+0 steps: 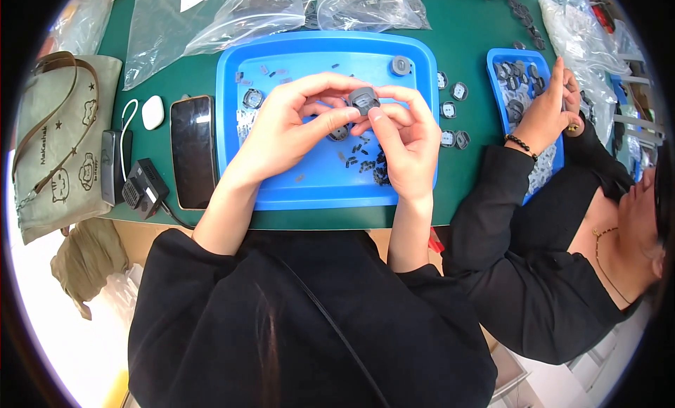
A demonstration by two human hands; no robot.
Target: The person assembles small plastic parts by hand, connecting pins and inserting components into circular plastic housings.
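Both my hands meet above a blue tray (330, 198), pinching one small dark grey plastic housing (363, 98). My left hand (299, 123) has its thumb and fingers on the housing's left side. From the right, my right hand (408, 137) presses its thumb against the lower edge. Below them in the tray lie small black plastic pieces (364, 164), and another round grey part (339, 133) shows partly between my hands. A round housing (252, 98) sits at the tray's left, and a similar grey one (401, 65) at its far right corner. Small white parts (246, 123) are partly hidden by my left wrist.
Several round parts (448, 110) lie right of the tray. A co-worker's hands (548, 109) are over a second blue tray (498, 91). Left of mine are a phone (193, 151), a black adapter (145, 188), a white case (152, 112) and a canvas bag (67, 141). Plastic bags (246, 17) lie behind.
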